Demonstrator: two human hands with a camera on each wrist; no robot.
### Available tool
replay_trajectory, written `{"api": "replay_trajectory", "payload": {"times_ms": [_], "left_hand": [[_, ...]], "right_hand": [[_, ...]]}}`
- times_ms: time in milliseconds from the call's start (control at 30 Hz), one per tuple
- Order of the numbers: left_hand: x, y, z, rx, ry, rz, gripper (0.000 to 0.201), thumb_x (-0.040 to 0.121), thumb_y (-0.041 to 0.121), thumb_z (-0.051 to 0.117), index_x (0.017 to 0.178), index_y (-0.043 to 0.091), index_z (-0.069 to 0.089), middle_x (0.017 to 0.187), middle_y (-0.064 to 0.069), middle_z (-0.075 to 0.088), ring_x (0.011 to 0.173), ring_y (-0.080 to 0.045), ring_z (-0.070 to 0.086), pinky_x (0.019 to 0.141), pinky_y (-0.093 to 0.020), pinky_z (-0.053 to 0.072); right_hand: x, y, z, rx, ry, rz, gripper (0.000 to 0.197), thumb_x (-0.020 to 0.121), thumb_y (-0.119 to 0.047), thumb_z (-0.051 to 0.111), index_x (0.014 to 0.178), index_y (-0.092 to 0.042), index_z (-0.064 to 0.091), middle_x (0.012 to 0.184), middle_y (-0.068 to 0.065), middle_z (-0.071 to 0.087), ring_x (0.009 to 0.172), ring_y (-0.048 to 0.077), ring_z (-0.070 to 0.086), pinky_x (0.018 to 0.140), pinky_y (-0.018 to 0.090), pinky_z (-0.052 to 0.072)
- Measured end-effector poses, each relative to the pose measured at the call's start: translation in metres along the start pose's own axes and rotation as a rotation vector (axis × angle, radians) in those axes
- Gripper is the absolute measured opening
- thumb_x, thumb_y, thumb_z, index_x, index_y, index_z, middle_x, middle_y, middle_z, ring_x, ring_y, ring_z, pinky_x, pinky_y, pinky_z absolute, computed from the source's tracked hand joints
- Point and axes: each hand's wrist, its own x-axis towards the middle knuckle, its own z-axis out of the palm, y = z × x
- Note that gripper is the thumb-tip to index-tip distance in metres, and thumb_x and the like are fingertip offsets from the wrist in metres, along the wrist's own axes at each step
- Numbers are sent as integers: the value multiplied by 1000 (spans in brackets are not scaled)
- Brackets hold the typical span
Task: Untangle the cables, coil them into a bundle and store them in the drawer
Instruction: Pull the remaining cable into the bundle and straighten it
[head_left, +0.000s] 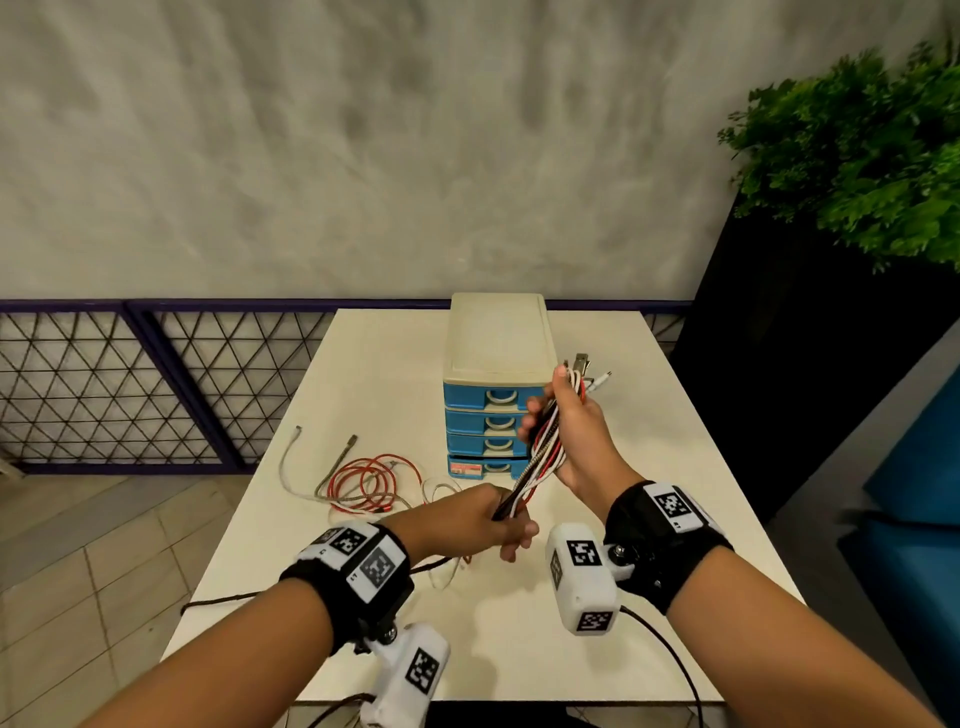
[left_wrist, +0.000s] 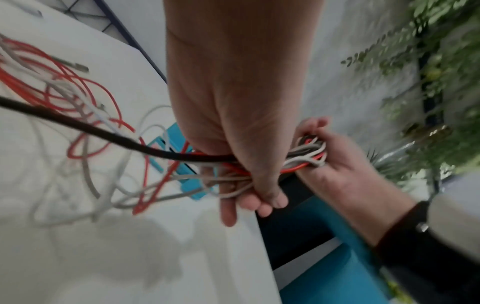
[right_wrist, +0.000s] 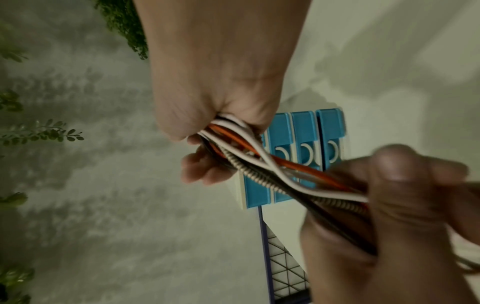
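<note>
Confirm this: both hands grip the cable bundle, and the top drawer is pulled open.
Not quite. Both hands, left hand and right hand, grip the cable bundle, but the top drawer is closed, as the head view shows.

- Looks like a café or lounge corner, maybe a semi-outdoor seating spot: rough grey plaster wall (head_left: 363, 145) right ahead.
- Purple metal lattice railing (head_left: 156, 384) along its foot, tiled floor (head_left: 78, 561) below.
- Leafy plant (head_left: 852, 150) on a tall black planter (head_left: 769, 364), blue seating (head_left: 914, 467) beside the small white counter (head_left: 395, 364).
</note>
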Motion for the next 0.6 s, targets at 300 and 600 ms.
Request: {"api": "replay_trajectory", "payload": {"times_ms": [300, 600], "left_hand": [[-7, -50, -5, 364, 92, -108, 21, 94, 37, 49, 87, 19, 57, 66, 12, 56, 68, -12, 56, 64, -19, 41], [-8, -62, -20, 587, 168, -194, 18, 93, 34, 47, 99, 26, 61, 106, 6, 64, 108, -14, 57, 112, -51, 10]], "right_hand": [[11, -18, -7, -47, 92, -57, 37, 99, -40, 48, 71, -17, 41, 45, -5, 34, 32, 7, 30, 34, 19, 30], [9, -20, -6, -178, 60, -95, 41, 100, -39, 47, 67, -15, 40, 44, -2, 32, 32, 11, 29, 35, 20, 29]]}}
